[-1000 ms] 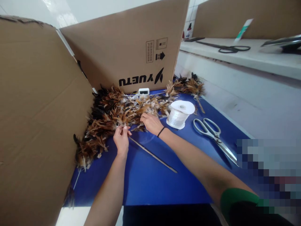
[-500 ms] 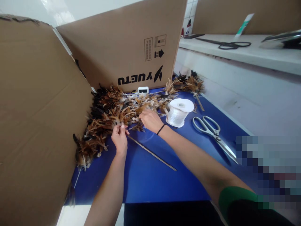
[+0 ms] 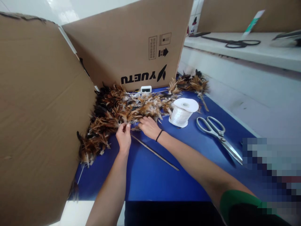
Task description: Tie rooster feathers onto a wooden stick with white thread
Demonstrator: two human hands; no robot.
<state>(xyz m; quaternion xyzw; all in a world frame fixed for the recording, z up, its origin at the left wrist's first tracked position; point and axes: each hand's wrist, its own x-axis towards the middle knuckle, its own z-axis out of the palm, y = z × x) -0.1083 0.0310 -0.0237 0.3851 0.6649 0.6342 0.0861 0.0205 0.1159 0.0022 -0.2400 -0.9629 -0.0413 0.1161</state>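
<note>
My left hand [image 3: 124,138] pinches the near edge of a brown feather bunch [image 3: 127,115], thumb against fingertips. A thin stick [image 3: 157,153] slants from beside those fingers toward the lower right over the blue tabletop [image 3: 164,185]. My right hand [image 3: 150,128], with a black band at its wrist, reaches to the same feathers just right of the left hand. Its fingers are curled down, and what they grip is hidden. Brown, black and pale feathers [image 3: 105,100] lie heaped behind and left of both hands.
A white spool [image 3: 181,117] of clear-looking strand stands right of my hands, beside large metal scissors [image 3: 219,136]. Cardboard panels [image 3: 113,47] wall the back and left. A small white digital display [image 3: 146,89] sits behind the feathers. Dark scissors [image 3: 242,43] rest on a ledge.
My right hand has moved down, nearer to my left hand, and a tan feather tuft now stands above it. My left hand keeps its pinch. The whole view has shifted slightly.
</note>
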